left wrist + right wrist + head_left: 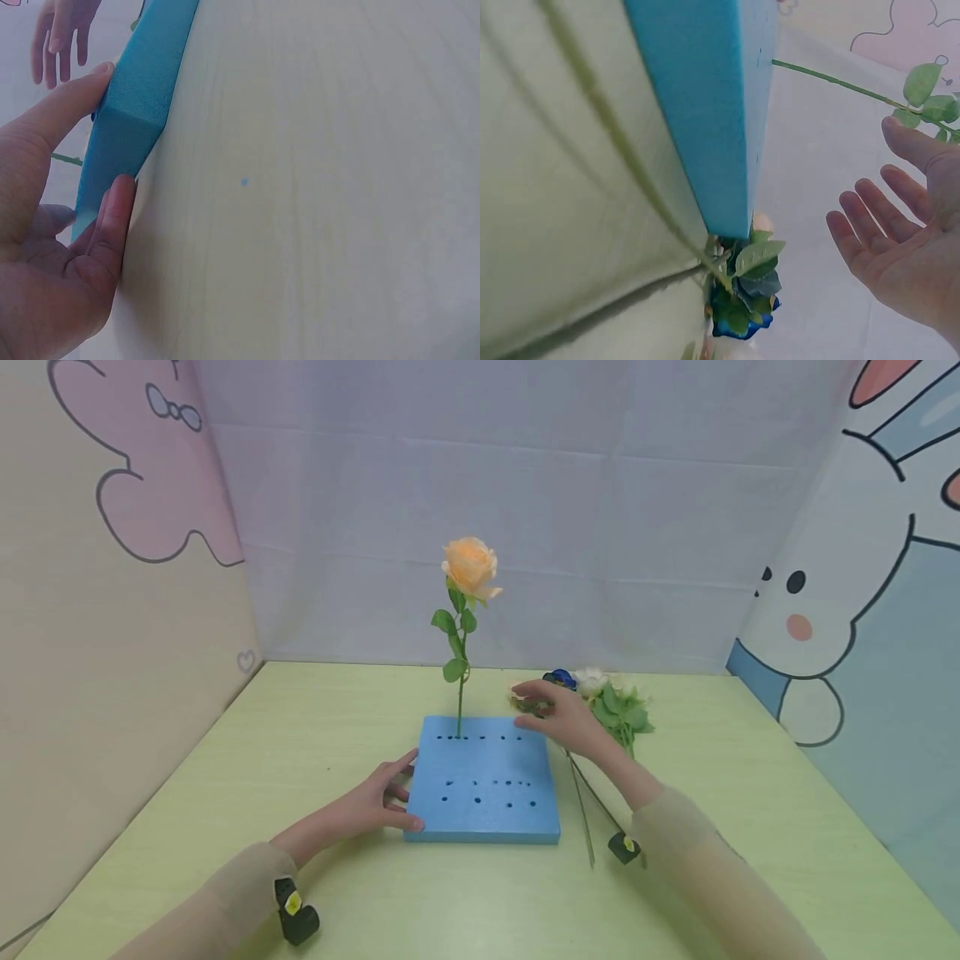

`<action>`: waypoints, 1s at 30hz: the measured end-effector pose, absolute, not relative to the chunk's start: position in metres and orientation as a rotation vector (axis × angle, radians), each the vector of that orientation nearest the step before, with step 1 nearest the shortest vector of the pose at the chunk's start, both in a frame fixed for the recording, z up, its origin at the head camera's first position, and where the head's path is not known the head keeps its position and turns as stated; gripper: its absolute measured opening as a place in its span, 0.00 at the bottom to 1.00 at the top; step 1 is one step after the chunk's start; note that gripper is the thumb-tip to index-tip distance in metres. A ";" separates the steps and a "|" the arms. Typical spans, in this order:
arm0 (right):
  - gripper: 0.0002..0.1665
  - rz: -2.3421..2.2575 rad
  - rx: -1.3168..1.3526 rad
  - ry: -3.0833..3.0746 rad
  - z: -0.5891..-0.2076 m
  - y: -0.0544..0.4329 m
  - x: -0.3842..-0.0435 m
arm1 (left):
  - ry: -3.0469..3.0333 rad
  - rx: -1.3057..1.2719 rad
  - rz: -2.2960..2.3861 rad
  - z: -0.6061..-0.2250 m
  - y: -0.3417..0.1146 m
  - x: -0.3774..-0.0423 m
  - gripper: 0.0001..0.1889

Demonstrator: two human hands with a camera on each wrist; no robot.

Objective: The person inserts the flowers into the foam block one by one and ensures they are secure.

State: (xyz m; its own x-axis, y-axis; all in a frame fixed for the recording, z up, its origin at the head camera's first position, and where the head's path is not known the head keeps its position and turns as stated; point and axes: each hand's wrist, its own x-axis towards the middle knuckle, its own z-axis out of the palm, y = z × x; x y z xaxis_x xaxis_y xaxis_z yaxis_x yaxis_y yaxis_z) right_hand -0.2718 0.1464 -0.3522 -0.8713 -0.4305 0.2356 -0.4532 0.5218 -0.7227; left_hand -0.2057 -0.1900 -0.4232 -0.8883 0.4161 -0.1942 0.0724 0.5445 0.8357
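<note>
Rose [471,567] seems planted; left hand [367,797] steadying block [487,762], right hand [562,714] empty, fingers apart on both, next likely needs grabbing loose flowers [618,708].

By the head camera, the surface [360,910] is viewed from above, forward and down, far enough off for the left hand [375,797], the right hand [562,714] and the whole blue perforated block [491,762] to be taken in. By each wrist camera, the block is seen close up and low, rolled sideways; from the right, the blue rose [742,321] is faced beyond. Block and right hand are shared by all three views.
</note>
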 end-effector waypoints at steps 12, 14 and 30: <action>0.32 1.213 0.636 -2.670 -0.361 0.198 -0.247 | 2.423 0.401 1.269 -0.424 -0.190 -0.206 0.60; 0.33 1.222 0.611 -2.657 -0.363 0.207 -0.243 | 2.424 0.403 1.269 -0.424 -0.190 -0.206 0.60; 0.37 1.007 0.442 -2.684 -0.378 0.255 -0.220 | 2.424 0.403 1.267 -0.422 -0.189 -0.205 0.59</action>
State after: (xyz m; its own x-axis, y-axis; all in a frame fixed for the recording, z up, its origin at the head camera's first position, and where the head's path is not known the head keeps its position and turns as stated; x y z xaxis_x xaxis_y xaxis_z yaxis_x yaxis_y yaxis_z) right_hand -0.2197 0.2555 -0.3782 -0.9253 -0.1953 0.3252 -0.3610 0.7164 -0.5970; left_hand -0.2047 -0.1892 -0.4215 -0.8888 0.4154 -0.1935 0.0782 0.5535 0.8291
